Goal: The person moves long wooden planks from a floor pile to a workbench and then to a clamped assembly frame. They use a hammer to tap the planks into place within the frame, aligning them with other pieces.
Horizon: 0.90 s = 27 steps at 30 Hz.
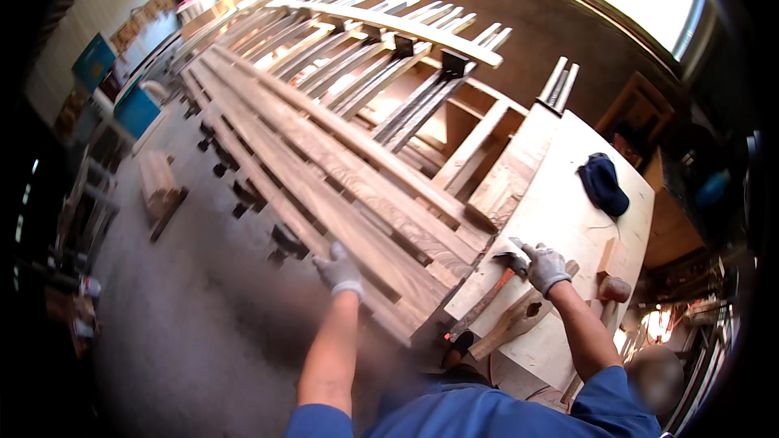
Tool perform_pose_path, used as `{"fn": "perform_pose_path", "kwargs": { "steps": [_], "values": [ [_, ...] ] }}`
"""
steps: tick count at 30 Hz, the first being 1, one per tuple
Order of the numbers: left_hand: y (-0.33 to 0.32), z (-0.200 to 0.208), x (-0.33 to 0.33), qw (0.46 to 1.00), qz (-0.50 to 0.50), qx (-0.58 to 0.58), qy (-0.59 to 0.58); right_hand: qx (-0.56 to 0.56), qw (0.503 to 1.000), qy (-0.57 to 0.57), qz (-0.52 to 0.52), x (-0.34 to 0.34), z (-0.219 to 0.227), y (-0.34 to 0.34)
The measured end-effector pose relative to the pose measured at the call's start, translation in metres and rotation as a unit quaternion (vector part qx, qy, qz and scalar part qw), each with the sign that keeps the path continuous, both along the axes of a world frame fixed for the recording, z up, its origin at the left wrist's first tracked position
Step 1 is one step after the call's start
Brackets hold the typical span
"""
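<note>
My left hand (339,272), in a pale work glove, is at the near edge of a long wooden board (312,231), fingers spread and apparently touching the wood. My right hand (546,267), gloved too, is over a pale worktop (561,186) with its fingers curled in. A small pale tip pokes out beyond those fingers; what it belongs to is too small to tell. Just left of this hand lies a hammer (492,290) with a reddish handle. A shaped wooden piece (516,320) passes below the right wrist.
More planks (377,199) lie side by side on a long rack with clamp bars (389,97) behind. A dark cap (603,185), a wooden block (608,256) and a mallet (614,289) rest on the worktop. Wood pieces (158,182) stand on the floor at left.
</note>
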State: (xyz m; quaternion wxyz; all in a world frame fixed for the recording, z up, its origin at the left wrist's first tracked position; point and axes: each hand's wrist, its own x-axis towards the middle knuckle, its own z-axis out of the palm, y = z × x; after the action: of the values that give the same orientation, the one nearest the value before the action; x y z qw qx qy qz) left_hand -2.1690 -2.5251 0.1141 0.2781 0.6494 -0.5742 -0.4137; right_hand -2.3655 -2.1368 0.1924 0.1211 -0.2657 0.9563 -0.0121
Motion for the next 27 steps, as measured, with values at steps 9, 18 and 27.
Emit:
{"fn": "perform_pose_path", "kwargs": {
  "steps": [9,18,27],
  "values": [
    [-0.021,-0.052,0.008,0.997,0.002,-0.059,-0.041,-0.295,0.946,-0.098,-0.093,0.050,-0.016,0.011],
    [-0.009,-0.019,0.010,0.995,-0.005,-0.050,-0.088,-0.285,0.952,-0.097,0.057,0.122,-0.007,-0.013],
    [-0.002,0.000,0.002,0.996,-0.012,0.000,-0.088,-0.154,0.978,0.028,0.141,0.140,-0.008,-0.030]
  ]
}}
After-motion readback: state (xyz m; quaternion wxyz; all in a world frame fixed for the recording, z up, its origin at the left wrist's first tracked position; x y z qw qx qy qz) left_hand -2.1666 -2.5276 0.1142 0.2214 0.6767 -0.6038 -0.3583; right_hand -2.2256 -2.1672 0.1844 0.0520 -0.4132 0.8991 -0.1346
